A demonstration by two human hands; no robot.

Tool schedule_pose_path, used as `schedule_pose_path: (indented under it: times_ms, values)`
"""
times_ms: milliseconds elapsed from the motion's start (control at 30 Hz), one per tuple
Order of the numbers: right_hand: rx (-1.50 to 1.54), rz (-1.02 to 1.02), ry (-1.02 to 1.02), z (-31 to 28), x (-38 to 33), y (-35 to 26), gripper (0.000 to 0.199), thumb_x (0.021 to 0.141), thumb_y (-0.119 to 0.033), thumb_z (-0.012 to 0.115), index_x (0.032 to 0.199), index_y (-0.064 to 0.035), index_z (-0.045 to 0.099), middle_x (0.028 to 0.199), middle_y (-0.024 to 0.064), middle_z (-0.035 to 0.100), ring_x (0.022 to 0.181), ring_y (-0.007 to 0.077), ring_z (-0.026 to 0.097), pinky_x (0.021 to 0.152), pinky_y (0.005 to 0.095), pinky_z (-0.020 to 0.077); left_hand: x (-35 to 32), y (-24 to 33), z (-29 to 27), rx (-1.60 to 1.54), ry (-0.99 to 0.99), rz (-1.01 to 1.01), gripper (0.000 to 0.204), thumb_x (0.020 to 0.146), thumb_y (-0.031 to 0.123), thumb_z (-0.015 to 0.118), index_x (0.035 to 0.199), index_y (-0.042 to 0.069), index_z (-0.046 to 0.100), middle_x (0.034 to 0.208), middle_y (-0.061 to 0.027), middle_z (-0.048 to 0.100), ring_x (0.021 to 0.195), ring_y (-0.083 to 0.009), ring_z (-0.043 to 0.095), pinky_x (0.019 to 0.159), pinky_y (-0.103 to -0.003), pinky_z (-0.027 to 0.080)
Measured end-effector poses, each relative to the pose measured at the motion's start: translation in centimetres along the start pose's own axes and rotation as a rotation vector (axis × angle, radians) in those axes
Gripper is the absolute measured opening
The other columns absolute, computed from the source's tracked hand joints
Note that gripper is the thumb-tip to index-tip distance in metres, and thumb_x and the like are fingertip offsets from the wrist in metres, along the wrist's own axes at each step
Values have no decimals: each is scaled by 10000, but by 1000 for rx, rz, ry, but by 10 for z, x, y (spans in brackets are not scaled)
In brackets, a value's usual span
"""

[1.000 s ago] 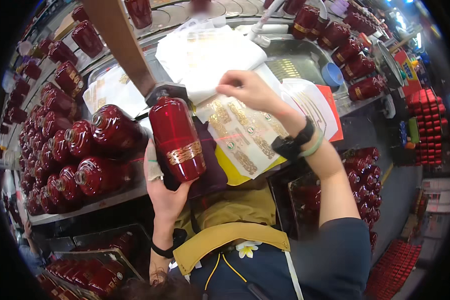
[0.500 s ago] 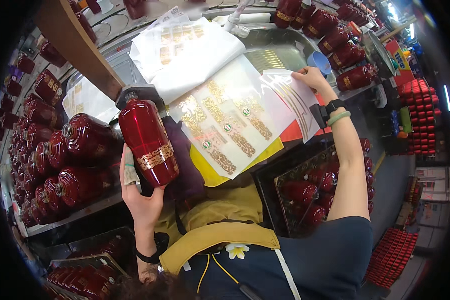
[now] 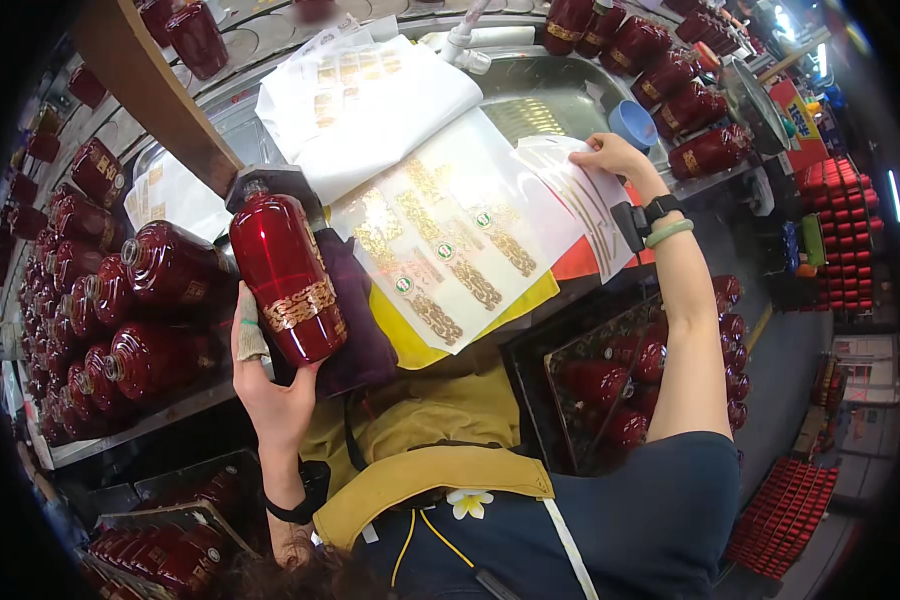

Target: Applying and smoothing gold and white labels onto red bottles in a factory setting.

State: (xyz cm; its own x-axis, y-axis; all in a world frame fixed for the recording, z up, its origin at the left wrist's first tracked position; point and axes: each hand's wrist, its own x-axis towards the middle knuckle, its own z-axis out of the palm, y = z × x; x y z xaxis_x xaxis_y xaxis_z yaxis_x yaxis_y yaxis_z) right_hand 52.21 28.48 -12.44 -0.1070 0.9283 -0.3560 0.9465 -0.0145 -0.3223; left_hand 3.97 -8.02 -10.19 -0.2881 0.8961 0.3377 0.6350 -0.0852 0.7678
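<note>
Left hand (image 3: pixel 270 385) closed around the base of a dark red glossy bottle (image 3: pixel 285 275), holding it up nearly upright with a slight tilt, gold patterned band low on its body, one finger wrapped in a pale sleeve. Bottle neck sits against a dark metal fixture (image 3: pixel 275 183) under a slanted wooden beam (image 3: pixel 155 95). Right hand (image 3: pixel 615 155) reaches out to the far right part of the counter (image 3: pixel 560 95), fingers pinching the edge of a white label sheet (image 3: pixel 580 190); can't tell if it's lifted. Between the hands: larger sheet of gold stickers (image 3: pixel 450 250) lying on a yellow sheet (image 3: pixel 420 345), at the counter's near edge. More white sheets (image 3: pixel 370 100) stacked toward the far edge. Blue cup (image 3: pixel 632 122) just beyond the right hand. Rows of matching red bottles (image 3: pixel 120 300) packed on the left shelf, more along the far right edge (image 3: pixel 670 70), and in a tray (image 3: pixel 610 390) below the counter on the right. Red caps (image 3: pixel 850 230) stacked far right
</note>
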Motion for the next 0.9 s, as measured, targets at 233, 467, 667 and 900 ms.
schedule_pose_path:
  times_ms: [233, 467, 667, 900]
  values:
    - [318, 132, 407, 15, 11, 17, 293, 914, -294, 726, 912, -3, 752, 736, 55, 700, 623, 143, 624, 597, 318, 490, 1, 1, 5, -152, 13, -58, 911, 723, -24, 844, 1535, -48, 430, 1508, -224, 534, 1379, -311, 535, 1155, -389, 400]
    - [410, -270, 441, 13, -83, -78, 206, 1000, -158, 669, 1077, 25, 728, 811, -18, 657, 722, 36, 523, 641, 215, 392, -5, -13, 10, -82, 85, -14, 908, 698, 74, 920, 1483, -51, 481, 1446, -211, 576, 1320, -316, 583, 1118, -401, 454]
    - [518, -497, 213, 66, -205, -178, 121, 972, -105, 701, 959, 13, 723, 800, -26, 652, 699, 41, 497, 627, 236, 388, -1, -15, 8, -125, 51, 6, 899, 704, 76, 912, 1482, -69, 485, 1443, -233, 584, 1319, -332, 596, 1111, -408, 465]
    - [661, -707, 31, 129, -266, -281, 83, 892, -83, 773, 872, -10, 738, 741, 62, 634, 630, 135, 543, 593, 281, 406, -10, -11, 0, -174, -19, -35, 894, 777, 32, 824, 1556, -38, 392, 1525, -229, 507, 1390, -319, 531, 1142, -401, 428]
